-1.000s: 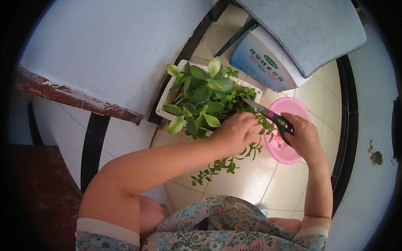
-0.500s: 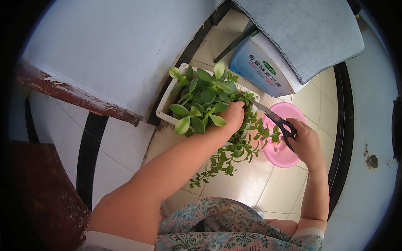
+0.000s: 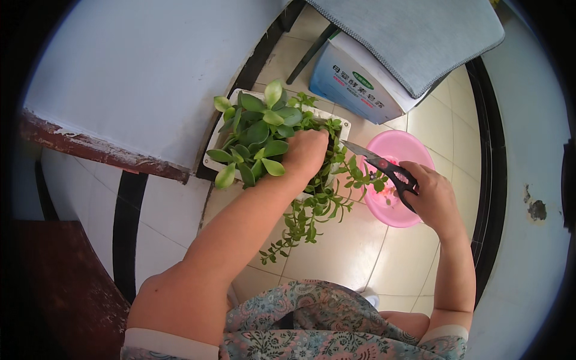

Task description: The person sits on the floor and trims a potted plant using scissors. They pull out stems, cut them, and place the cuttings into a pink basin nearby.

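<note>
My left hand (image 3: pixel 307 155) reaches into a white rectangular planter (image 3: pixel 211 157). Its fingers curl down among the stems, and leaves and the hand itself hide the fingertips and whatever they grip. To its left grows a thick-leaved succulent (image 3: pixel 257 133); trailing green stems (image 3: pixel 315 210) spill over the planter's near side. My right hand (image 3: pixel 433 195) is closed round the black handles of a pair of scissors (image 3: pixel 384 165). The blades point left toward the planter's right end, their tips just off the leaves beside my left hand.
A pink basin (image 3: pixel 371 203) with small pink and pale bits in it stands on the tiled floor under the scissors. Behind the planter are a blue and white box (image 3: pixel 354 84) and a seat with a grey cover (image 3: pixel 414 42). White walls (image 3: pixel 150 72) flank both sides.
The whole view has shifted, so things appear farther left and slightly higher. The scissors' tips have drawn slightly nearer to me relative to the planter's corner. My left hand stays among the stems.
</note>
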`<state>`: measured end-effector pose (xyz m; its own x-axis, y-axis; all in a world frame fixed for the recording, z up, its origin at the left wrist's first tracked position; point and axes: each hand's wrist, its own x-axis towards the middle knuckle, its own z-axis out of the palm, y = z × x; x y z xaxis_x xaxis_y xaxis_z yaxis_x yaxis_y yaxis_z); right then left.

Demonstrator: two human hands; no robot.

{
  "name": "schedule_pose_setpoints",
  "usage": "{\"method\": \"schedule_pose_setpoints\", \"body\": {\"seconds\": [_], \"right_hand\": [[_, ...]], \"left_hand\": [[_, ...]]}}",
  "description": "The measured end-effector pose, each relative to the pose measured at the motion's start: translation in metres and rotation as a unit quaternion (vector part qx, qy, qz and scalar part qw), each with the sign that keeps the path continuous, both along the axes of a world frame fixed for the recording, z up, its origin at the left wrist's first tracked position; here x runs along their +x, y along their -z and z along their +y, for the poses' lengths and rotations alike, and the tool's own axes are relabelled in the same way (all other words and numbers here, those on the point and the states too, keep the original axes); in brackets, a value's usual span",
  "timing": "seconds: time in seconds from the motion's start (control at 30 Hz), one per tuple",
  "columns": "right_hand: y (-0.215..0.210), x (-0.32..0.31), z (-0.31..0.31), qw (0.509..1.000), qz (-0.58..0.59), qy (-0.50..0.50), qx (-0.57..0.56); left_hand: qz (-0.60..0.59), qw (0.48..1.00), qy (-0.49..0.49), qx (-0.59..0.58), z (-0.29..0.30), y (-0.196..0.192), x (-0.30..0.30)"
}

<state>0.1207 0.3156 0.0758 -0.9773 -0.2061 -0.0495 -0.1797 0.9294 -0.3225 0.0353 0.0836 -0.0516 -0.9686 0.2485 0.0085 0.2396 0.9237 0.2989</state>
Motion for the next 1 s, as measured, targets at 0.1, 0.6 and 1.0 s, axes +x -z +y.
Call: {"method": "schedule_pose_setpoints", "body": {"seconds": [0.1, 0.6, 1.0], "right_hand": [[0.0, 0.001, 0.002, 1.0, 0.007, -0.011, 0.004], [-0.001, -0.002, -0.004, 1.0, -0.004, -0.01, 0.004], [-0.007, 0.003, -0.007, 1.0, -0.011, -0.013, -0.005]], "left_hand": [[0.015, 1.0, 0.006, 0.008, -0.005, 0.002, -0.002], [-0.038, 0.985, -0.054, 0.16, -0.01, -0.004, 0.004], [0.009, 0.995, -0.029, 0.094, -0.006, 0.017, -0.006]]}}
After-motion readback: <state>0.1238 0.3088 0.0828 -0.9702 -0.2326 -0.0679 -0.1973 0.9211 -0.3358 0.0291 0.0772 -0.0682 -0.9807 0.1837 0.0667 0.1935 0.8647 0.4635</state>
